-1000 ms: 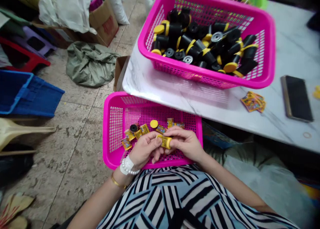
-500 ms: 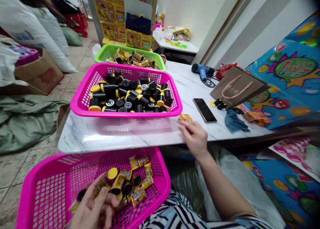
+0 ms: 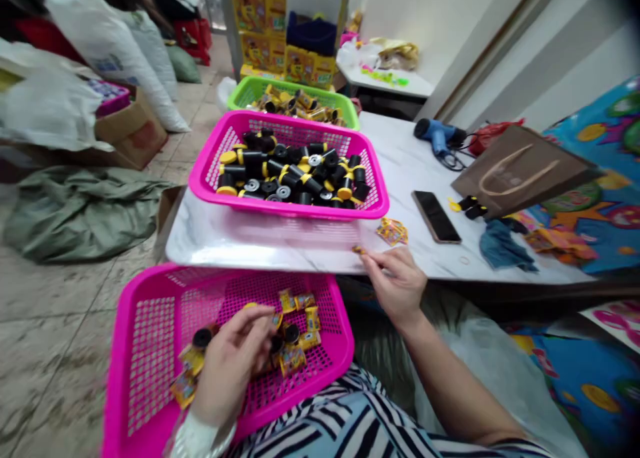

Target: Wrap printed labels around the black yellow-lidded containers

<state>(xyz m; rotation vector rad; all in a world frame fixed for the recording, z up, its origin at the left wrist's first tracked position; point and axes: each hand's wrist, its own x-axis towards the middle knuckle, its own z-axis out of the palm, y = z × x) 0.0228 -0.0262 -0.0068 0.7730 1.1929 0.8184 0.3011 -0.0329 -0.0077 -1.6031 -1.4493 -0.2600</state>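
Observation:
My right hand [image 3: 397,285] is at the table's front edge, thumb and forefinger pinched on a small printed label [image 3: 359,249] in yellow and dark colours. Just beyond it lies a loose pile of similar labels [image 3: 393,231]. Over the lower pink basket [image 3: 345,351] my left hand [image 3: 233,358] has its fingers curled together; whatever they grip is hidden behind them. Around that hand in the basket are small black tubs with yellow caps, several wrapped in yellow labels, such as the labelled tub [image 3: 293,361].
On the white table [image 3: 280,241] stands an upper pink basket [image 3: 200,171] full of black-and-yellow tubs, with a green basket [image 3: 357,115] behind. To the right are a phone [image 3: 436,217], a blue heat gun [image 3: 440,137], a brown paper bag [image 3: 520,171] and a blue cloth [image 3: 505,245].
My right hand has drawn back from the label pile with one label between its fingers. My left hand's fingers have closed in over the lower basket. The whole view has shifted.

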